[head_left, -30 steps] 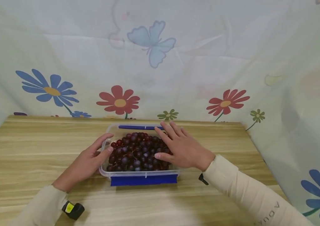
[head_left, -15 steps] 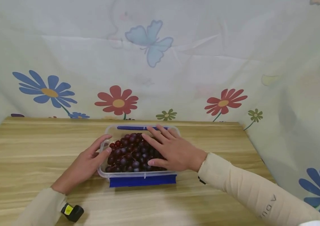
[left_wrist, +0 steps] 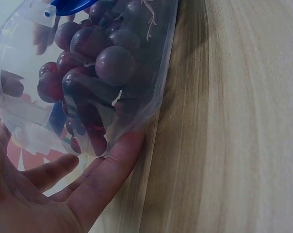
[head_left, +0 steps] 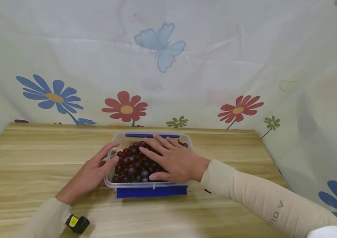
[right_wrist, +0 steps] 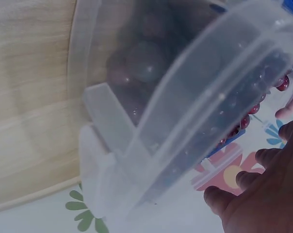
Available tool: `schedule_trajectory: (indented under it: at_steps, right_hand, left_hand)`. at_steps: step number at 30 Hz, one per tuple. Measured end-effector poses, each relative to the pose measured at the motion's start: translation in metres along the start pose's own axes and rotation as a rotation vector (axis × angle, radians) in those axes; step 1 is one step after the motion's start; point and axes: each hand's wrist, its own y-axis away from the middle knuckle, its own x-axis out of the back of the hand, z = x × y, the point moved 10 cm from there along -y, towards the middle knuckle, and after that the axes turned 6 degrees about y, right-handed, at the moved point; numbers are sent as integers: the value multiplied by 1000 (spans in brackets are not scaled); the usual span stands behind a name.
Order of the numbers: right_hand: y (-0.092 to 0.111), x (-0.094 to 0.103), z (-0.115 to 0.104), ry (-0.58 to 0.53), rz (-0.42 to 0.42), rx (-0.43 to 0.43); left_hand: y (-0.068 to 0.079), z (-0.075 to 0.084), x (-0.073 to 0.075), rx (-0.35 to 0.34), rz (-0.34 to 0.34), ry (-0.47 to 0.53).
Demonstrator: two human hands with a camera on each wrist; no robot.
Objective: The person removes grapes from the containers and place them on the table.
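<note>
A clear plastic food container (head_left: 109, 180) with blue clips, full of dark red grapes (head_left: 131, 163), stands on the wooden table. My left hand (head_left: 92, 173) holds its left end, thumb over the rim. In the left wrist view, the fingers (left_wrist: 105, 182) lie low against the outside of the end wall. My right hand (head_left: 175, 163) is spread flat over the grapes, palm down, hiding most of those on the right. Seen from the right wrist, the fingers (right_wrist: 248, 179) stretch out above the container's rim (right_wrist: 185, 80).
The front blue clip (head_left: 152, 191) hangs down along the near side; the back blue clip (head_left: 138, 135) lies along the far rim. Behind the wooden table (head_left: 231, 205) hangs a white cloth (head_left: 216, 72) printed with flowers and a butterfly.
My right hand has slid left across the grapes, away from the container's right end, which now shows at the back corner. My left hand has kept its hold on the left end.
</note>
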Motion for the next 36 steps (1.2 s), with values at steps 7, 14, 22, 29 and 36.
schedule_trajectory:
  at_steps: [7, 14, 22, 29, 36]
  right_hand:
    - [-6, 3, -10, 24, -12, 45]
    - [-13, 2, -15, 88, -7, 77]
    - [-20, 6, -23, 152, 29, 122]
    - [-24, 7, -29, 201, 4, 158]
    - [-27, 5, -35, 302, 25, 211]
  left_hand:
    - [1, -2, -1, 4, -5, 2]
    - [2, -3, -2, 12, -7, 24]
    - [1, -3, -2, 3, -6, 1]
    - [0, -1, -2, -1, -11, 25]
    - [0, 1, -2, 6, -15, 46]
